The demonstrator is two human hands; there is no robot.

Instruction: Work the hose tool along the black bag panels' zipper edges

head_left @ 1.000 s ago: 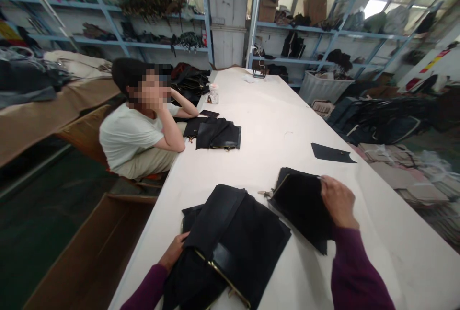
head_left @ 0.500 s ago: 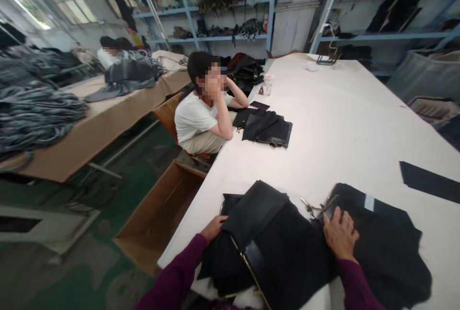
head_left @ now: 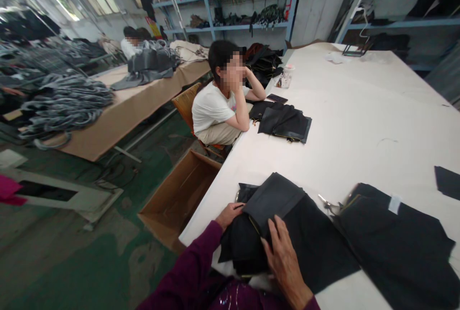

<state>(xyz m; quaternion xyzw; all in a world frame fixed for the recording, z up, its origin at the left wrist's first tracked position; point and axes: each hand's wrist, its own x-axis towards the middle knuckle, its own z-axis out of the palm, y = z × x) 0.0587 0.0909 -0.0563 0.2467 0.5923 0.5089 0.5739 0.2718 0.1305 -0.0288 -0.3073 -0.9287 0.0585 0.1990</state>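
Close against my body, at the near edge of the white tabletop [head_left: 359, 123], lies the stack of black fabric bag panels with a brass zipper [head_left: 273, 233]. My right hand [head_left: 283, 257] rests flat and open on top of it; my left hand [head_left: 230, 213] curls its fingers around the stack's left edge, thumb under the folded top flap. I'd judge it best to press evenly and keep the layers squared. Just beside, to the right, small metal snips [head_left: 328, 203] lie against another black panel [head_left: 398, 247]. Farther along, a seated person in a white shirt [head_left: 215, 109] leans on the tabletop near more black pieces [head_left: 283, 122]; blue shelving [head_left: 247, 25] lines the wall.
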